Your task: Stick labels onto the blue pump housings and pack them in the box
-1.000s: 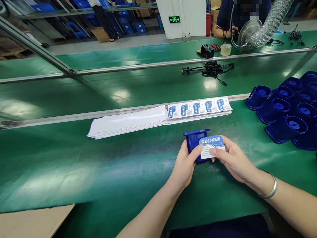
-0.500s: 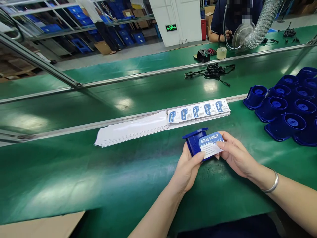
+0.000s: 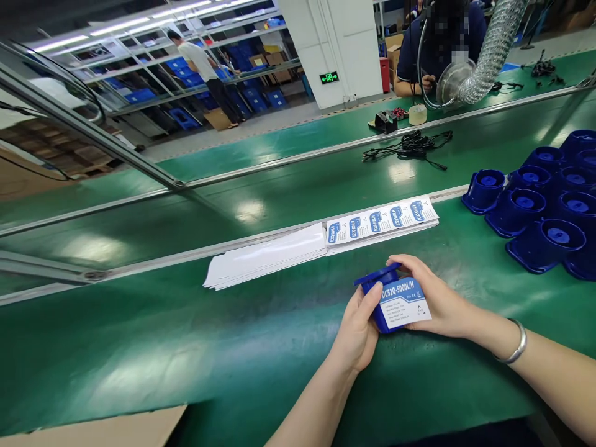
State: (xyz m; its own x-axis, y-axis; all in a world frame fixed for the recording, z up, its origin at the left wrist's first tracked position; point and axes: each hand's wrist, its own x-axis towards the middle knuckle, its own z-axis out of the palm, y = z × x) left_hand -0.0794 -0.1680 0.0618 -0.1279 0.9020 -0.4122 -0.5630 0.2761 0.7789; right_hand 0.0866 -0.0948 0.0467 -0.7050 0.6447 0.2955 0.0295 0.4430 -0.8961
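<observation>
A dark blue plastic pump housing (image 3: 377,274) with a flat flange is held in front of me, just above the green bench. My left hand (image 3: 357,329) wraps its near left side, thumb pressed at the label's left edge. A blue-and-white label (image 3: 406,305) reading "DC52Q-5000L/H" lies against the housing's side, its right end reaching over my right hand. Curled round the far right side of the housing, my right hand (image 3: 437,301) has its fingertips near the flange; its thumb is hidden behind the label. Beyond them lies a sheet of similar labels (image 3: 382,220).
White sheets (image 3: 265,256) lie left of the labels along a metal rail. Several blue housings (image 3: 544,242) stand at right. Black cables (image 3: 414,146) lie across the rail. A person (image 3: 405,59) sits opposite beside a duct (image 3: 493,56). Cardboard (image 3: 112,428) is at lower left.
My right hand has gone from pinching the label's right end to gripping the housing's far side. The label now faces me more squarely. My left thumb has moved up. The view has shifted.
</observation>
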